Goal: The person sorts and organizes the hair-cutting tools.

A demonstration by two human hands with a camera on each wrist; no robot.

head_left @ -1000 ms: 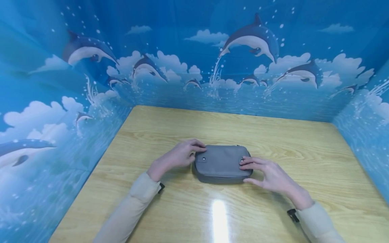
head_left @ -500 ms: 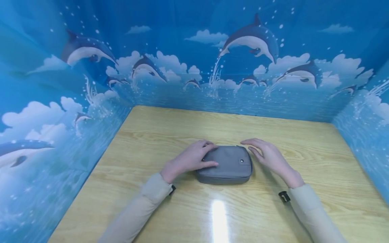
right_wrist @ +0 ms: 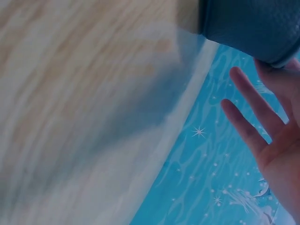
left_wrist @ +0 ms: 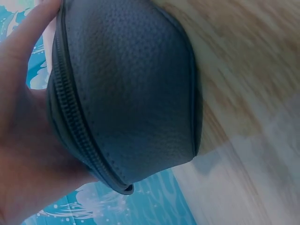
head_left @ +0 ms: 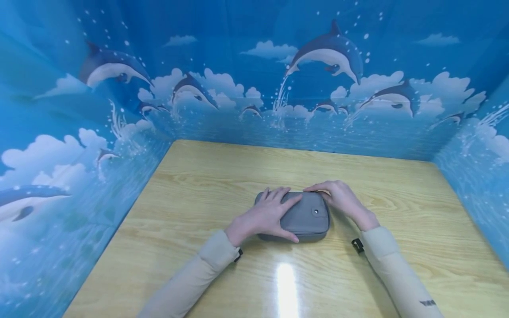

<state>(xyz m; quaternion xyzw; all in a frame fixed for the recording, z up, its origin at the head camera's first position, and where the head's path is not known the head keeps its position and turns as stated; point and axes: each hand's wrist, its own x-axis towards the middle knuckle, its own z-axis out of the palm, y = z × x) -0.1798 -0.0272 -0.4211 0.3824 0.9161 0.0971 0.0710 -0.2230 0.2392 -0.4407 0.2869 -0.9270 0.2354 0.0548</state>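
Note:
A grey leather-look zip pouch (head_left: 304, 221) lies flat on the wooden table, with a snap stud (head_left: 316, 211) showing at the right of its top. My left hand (head_left: 268, 216) rests spread over the pouch's left half, fingers toward the far edge and thumb at the near edge. At the far right corner, my right hand (head_left: 342, 198) pinches the zipper pull, which its fingers cover. The left wrist view shows the closed zipper (left_wrist: 70, 93) along the pouch's side. In the right wrist view, the thumb (right_wrist: 276, 79) meets the pouch's edge while two fingers extend apart from it.
The wooden table (head_left: 214, 163) reaches back to a blue dolphin-print backdrop (head_left: 238, 119), which also stands along the left and right sides. A bright light reflection lies on the tabletop in front of the pouch.
My left hand has slid right from the pouch's left edge onto its top, fingers spreading. My right hand has left the right stud and moved to the far right corner.

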